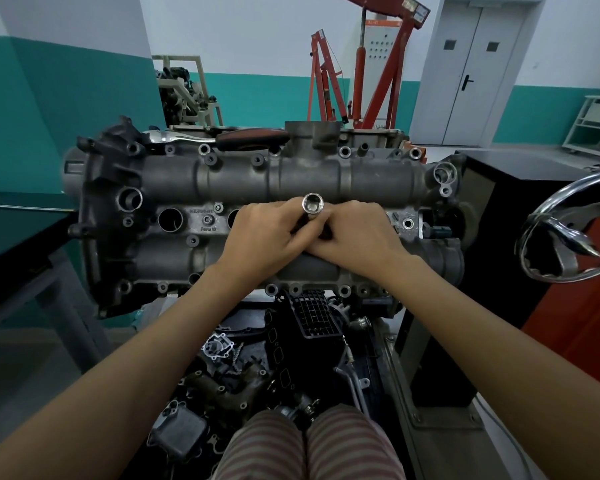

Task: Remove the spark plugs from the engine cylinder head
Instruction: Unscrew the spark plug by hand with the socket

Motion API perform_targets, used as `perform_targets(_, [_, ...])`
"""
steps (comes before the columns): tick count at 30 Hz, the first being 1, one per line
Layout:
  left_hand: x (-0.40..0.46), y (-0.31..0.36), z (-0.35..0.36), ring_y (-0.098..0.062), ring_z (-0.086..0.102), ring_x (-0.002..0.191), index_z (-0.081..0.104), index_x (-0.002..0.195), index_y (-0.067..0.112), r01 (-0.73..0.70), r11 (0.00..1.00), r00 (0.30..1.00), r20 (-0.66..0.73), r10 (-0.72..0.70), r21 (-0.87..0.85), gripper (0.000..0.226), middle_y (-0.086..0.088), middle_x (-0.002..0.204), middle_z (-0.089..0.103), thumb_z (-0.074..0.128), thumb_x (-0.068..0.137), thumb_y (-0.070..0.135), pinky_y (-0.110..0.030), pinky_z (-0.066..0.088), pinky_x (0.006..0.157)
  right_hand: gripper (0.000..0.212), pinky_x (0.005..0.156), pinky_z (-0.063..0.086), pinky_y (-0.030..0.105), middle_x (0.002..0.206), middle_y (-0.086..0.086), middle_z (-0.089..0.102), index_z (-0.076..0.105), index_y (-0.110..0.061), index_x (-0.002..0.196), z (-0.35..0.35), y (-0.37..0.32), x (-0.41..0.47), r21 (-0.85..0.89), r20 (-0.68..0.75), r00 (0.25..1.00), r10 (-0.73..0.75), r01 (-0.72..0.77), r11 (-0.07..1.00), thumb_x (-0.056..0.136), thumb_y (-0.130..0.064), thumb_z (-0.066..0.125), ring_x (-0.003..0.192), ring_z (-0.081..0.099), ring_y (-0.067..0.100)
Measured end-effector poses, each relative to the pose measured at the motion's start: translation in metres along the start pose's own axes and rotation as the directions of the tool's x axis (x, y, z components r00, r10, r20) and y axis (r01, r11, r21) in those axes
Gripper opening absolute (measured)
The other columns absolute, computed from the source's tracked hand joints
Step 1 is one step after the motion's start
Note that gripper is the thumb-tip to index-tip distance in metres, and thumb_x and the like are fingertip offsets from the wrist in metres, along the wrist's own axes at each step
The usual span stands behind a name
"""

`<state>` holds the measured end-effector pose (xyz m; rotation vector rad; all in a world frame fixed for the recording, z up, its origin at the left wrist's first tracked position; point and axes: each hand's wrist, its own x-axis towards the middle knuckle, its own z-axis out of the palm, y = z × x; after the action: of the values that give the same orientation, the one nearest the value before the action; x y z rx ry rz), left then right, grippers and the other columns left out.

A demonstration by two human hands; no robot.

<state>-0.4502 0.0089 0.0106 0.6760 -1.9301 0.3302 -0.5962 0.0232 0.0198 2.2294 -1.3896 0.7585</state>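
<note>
- Now your left hand [264,233] and right hand [357,233] both grip the socket [313,205].
- Tilt it and it could slip off the plug down in the cylinder head [174,178].

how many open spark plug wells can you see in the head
2: one well at the left, another half hidden by the left hand. The hands may cover more.

Behind my work stands a red engine hoist [378,71] before a grey double door [478,74]. A second engine on a stand [184,95] sits far left. Loose parts [243,368] lie below; chrome handwheel [568,233] at right.
</note>
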Motion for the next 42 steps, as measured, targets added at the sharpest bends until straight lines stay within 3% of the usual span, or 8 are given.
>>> perform_targets(4, [-0.0004, -0.0009, -0.0001, -0.026, 0.055, 0.047, 0.064, 0.065, 0.004, 0.026, 0.999, 1.0, 0.007, -0.026, -0.035, 0.044, -0.007, 0.053, 0.058, 0.05, 0.087, 0.04, -0.033, 0.043, 0.043, 0.035, 0.056, 0.028, 0.029, 0.078, 0.01, 0.068, 0.064, -0.01, 0.083, 0.0025, 0.0021, 0.0006, -0.039, 0.01, 1.0, -0.019, 0.019, 0.999, 0.089, -0.038, 0.045, 0.075, 0.061, 0.031])
perform_targets(8, [0.0011, 0.0041, -0.003, -0.021, 0.047, 0.047, 0.04, 0.067, 0.013, 0.034, 0.998, 0.999, 0.026, -0.033, -0.05, 0.027, 0.005, 0.058, 0.045, 0.045, 0.085, 0.033, -0.029, 0.036, 0.043, 0.043, 0.057, 0.038, 0.032, 0.084, 0.004, 0.067, 0.058, -0.012, 0.096, 0.0012, 0.0002, 0.0008, -0.005, 0.003, 0.999, -0.042, 0.042, 0.999, 0.082, -0.044, 0.033, 0.076, 0.062, 0.026])
perform_targets(16, [0.0003, 0.0003, -0.0002, -0.029, 0.058, 0.048, 0.063, 0.063, 0.005, 0.031, 0.999, 0.999, 0.024, -0.031, -0.012, 0.043, -0.008, 0.053, 0.06, 0.051, 0.085, 0.04, -0.031, 0.042, 0.043, 0.041, 0.057, 0.033, 0.029, 0.08, 0.003, 0.069, 0.066, -0.018, 0.09, 0.0019, 0.0015, 0.0004, 0.007, 0.017, 1.0, 0.02, -0.02, 1.0, 0.083, -0.05, 0.04, 0.077, 0.062, 0.024])
perform_targets(22, [0.0007, 0.0039, -0.0022, -0.023, 0.048, 0.046, 0.045, 0.067, 0.008, 0.024, 0.999, 0.999, 0.029, -0.023, -0.028, 0.031, 0.001, 0.058, 0.05, 0.046, 0.085, 0.033, -0.029, 0.037, 0.041, 0.041, 0.057, 0.038, 0.032, 0.084, 0.004, 0.066, 0.057, -0.011, 0.094, 0.0011, 0.0003, 0.0006, 0.0, 0.018, 0.999, -0.034, 0.034, 0.999, 0.082, -0.042, 0.033, 0.076, 0.061, 0.026])
perform_targets(25, [0.0009, 0.0048, -0.0019, -0.023, 0.049, 0.046, 0.048, 0.071, 0.007, 0.027, 1.0, 0.999, 0.037, -0.026, -0.011, 0.026, 0.008, 0.061, 0.043, 0.045, 0.084, 0.03, -0.025, 0.034, 0.044, 0.037, 0.058, 0.044, 0.035, 0.085, 0.002, 0.065, 0.053, -0.011, 0.1, -0.0014, -0.0011, 0.0, 0.034, 0.009, 1.0, -0.016, 0.016, 0.999, 0.083, -0.04, 0.039, 0.075, 0.061, 0.025])
perform_targets(31, [0.0002, -0.0006, -0.0004, -0.027, 0.058, 0.046, 0.068, 0.065, 0.007, 0.028, 1.0, 0.999, 0.021, -0.028, -0.013, 0.042, -0.007, 0.05, 0.059, 0.05, 0.087, 0.039, -0.026, 0.037, 0.045, 0.039, 0.057, 0.034, 0.03, 0.079, 0.005, 0.068, 0.067, -0.019, 0.092, 0.0012, 0.0003, 0.0004, -0.018, 0.015, 0.999, 0.04, -0.04, 0.999, 0.083, -0.048, 0.042, 0.078, 0.062, 0.026])
perform_targets(36, [0.0002, 0.0011, -0.002, -0.024, 0.051, 0.046, 0.054, 0.063, 0.006, 0.025, 0.999, 1.0, 0.02, -0.024, -0.032, 0.038, -0.003, 0.053, 0.054, 0.048, 0.086, 0.035, -0.031, 0.039, 0.041, 0.03, 0.056, 0.033, 0.031, 0.079, 0.007, 0.066, 0.056, -0.011, 0.081, 0.0009, 0.0005, -0.0001, -0.049, 0.05, 0.999, -0.012, 0.014, 0.999, 0.086, -0.036, 0.042, 0.073, 0.06, 0.029])
perform_targets(42, [-0.0001, 0.0025, -0.0003, -0.022, 0.047, 0.042, 0.054, 0.067, 0.007, 0.014, 1.0, 1.0, 0.015, -0.014, 0.025, 0.028, 0.003, 0.053, 0.049, 0.048, 0.084, 0.028, -0.022, 0.03, 0.044, 0.035, 0.057, 0.041, 0.033, 0.089, 0.001, 0.065, 0.055, -0.011, 0.1, -0.0007, -0.0037, -0.0007, 0.014, -0.005, 1.0, -0.001, 0.001, 1.0, 0.083, -0.04, 0.044, 0.078, 0.062, 0.024])
